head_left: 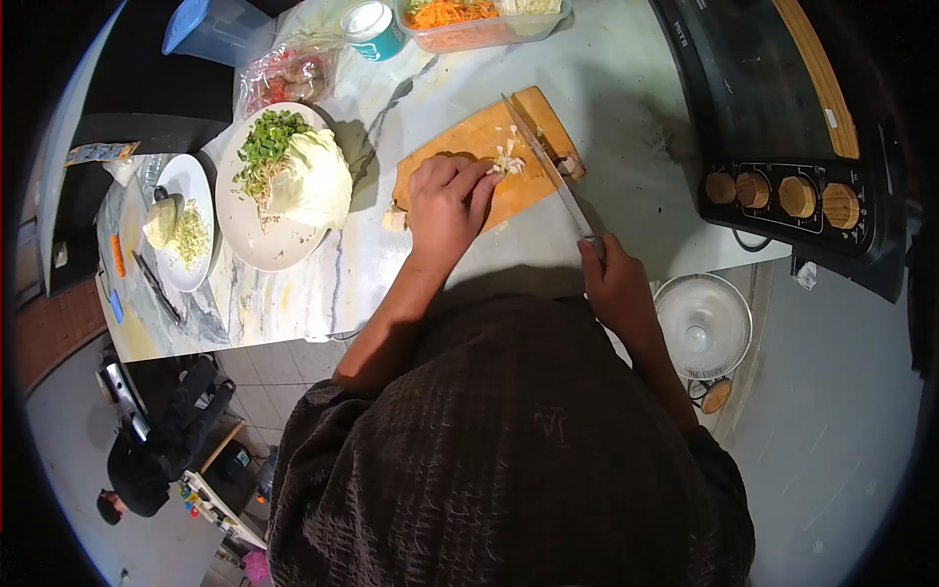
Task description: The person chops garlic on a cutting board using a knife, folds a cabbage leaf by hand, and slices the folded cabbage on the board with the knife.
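Observation:
My left hand [450, 201] rests on a wooden cutting board [518, 196], its fingers curled and pressed together over a pale sliced food piece, mostly hidden under them. Pale slivers [508, 159] lie at the fingertips; their kind is hard to make out. My right hand [616, 279] is wrapped round the handle of a kitchen knife [556, 174]. The blade slants across the board's right part, just right of the slivers, and some bits seem to cling to it. A brownish-white chunk [394, 217] sits at the board's left corner, another chunk [567, 167] at its right edge.
A plate [256, 256] holds greens and cabbage; a smaller oval plate [194, 277] holds chopped bits. Behind are a plastic bag [289, 73], a teal tub [373, 31] and a container [479, 37] of shredded carrot. An oven [782, 147] stands right. A person [142, 470] is at lower left.

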The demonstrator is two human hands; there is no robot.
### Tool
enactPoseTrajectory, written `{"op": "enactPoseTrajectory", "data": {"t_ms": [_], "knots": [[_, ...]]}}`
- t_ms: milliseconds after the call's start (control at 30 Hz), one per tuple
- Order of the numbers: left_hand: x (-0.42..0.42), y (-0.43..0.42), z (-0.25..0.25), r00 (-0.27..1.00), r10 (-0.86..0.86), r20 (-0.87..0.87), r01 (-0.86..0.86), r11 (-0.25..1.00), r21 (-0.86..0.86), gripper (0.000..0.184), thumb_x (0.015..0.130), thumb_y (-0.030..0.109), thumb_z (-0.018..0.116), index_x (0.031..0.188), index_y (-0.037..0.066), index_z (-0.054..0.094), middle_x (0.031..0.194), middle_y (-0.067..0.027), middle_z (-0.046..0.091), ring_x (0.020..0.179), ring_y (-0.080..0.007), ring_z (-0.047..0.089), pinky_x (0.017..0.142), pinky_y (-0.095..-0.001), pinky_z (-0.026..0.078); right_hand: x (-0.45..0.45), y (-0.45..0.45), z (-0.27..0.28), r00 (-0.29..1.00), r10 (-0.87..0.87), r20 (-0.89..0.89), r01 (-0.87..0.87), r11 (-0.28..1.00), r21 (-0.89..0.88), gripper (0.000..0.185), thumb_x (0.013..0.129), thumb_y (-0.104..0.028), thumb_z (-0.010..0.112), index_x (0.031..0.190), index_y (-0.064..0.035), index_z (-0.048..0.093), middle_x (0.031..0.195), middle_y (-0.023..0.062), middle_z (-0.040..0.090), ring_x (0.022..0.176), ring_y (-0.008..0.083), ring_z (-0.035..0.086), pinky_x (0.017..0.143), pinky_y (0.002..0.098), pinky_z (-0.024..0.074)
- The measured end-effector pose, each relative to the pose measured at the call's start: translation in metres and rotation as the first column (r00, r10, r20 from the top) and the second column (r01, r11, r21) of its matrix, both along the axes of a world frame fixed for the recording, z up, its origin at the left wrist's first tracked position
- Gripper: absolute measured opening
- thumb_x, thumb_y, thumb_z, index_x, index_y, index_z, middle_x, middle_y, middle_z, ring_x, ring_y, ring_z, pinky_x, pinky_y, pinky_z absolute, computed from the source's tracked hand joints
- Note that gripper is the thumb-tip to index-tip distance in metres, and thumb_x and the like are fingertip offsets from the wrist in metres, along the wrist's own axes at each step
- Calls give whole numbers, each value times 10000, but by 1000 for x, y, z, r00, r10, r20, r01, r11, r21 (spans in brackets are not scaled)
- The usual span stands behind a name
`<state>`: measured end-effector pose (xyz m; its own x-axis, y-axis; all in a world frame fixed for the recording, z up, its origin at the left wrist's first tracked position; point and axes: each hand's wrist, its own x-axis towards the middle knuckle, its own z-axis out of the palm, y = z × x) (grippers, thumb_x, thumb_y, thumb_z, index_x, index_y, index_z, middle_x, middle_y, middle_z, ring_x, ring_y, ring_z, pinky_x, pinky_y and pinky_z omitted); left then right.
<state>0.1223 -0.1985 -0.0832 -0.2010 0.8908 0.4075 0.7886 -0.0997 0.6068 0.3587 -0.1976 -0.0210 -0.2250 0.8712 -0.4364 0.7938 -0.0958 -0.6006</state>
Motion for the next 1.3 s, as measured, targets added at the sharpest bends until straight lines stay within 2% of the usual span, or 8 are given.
{"op": "enactPoseTrajectory", "data": {"t_ms": [200, 267, 500, 800, 900, 967, 1200, 1300], "knots": [[-5, -5, 6, 998, -63, -21, 63, 998, 14, 161, 823, 58, 695, 983, 68, 717, 925, -77, 691, 938, -291, 611, 850, -388, 461, -4, -2, 3, 999, 26, -22, -27, 999, -40, 350, 986, -340, 542, 886, -6, 531, 703, 239, 614, 726, 473, 621, 633, 524, 459], [-6, -6, 3, 997, -50, 58, 50, 999, -6, 207, 819, 48, 679, 1024, 62, 705, 962, -82, 690, 975, -300, 607, 875, -393, 462, -5, -5, 0, 997, 75, -10, -75, 996, -36, 354, 987, -346, 540, 880, -9, 528, 710, 242, 617, 725, 477, 619, 638, 525, 462], [-8, -7, 2, 998, -42, 44, 43, 999, -17, 247, 805, 63, 688, 1052, 63, 698, 1008, -96, 678, 991, -305, 602, 889, -404, 462, -4, -4, -1, 997, 68, -32, -68, 998, -8, 371, 991, -357, 530, 918, 6, 549, 737, 260, 632, 744, 483, 625, 651, 534, 471], [-12, -10, 3, 1000, 19, -2, -19, 998, -53, 288, 795, 115, 696, 1080, 75, 703, 993, -107, 656, 974, -306, 587, 897, -404, 450, 8, 9, -5, 995, -44, 87, 40, 998, 48, 391, 1000, -375, 503, 973, 12, 548, 753, 258, 650, 760, 470, 645, 668, 532, 490], [-14, -9, 0, 999, 43, -1, -43, 999, -13, 289, 791, 126, 688, 1077, 85, 695, 1006, -89, 636, 971, -281, 569, 853, -404, 433, 8, 12, -2, 992, -46, 114, 43, 999, 33, 401, 1003, -387, 492, 981, 9, 552, 762, 256, 655, 765, 471, 647, 670, 532, 491], [-14, -10, 2, 993, 115, -27, -115, 993, -27, 292, 798, 114, 678, 1086, 68, 687, 1011, -104, 637, 968, -302, 574, 860, -415, 443, 8, 11, -6, 989, -32, 146, 24, 998, 59, 398, 1001, -389, 492, 980, 5, 550, 756, 251, 654, 766, 470, 648, 670, 536, 490], [-11, -7, 6, 994, 89, 56, -86, 995, -55, 289, 816, 80, 649, 1102, 44, 668, 1019, -114, 652, 974, -320, 590, 880, -426, 455, -3, 3, 0, 986, 54, 160, -61, 997, 37, 380, 986, -384, 525, 926, -11, 556, 728, 242, 646, 750, 471, 641, 664, 538, 492], [-11, -6, 5, 997, 69, 29, -68, 997, -33, 278, 819, 73, 644, 1095, 47, 672, 1018, -106, 658, 983, -309, 591, 880, -417, 455, -5, -1, 3, 992, 66, 112, -70, 997, 26, 394, 981, -374, 548, 886, 9, 558, 679, 228, 607, 688, 440, 631, 612, 472, 460]]}}
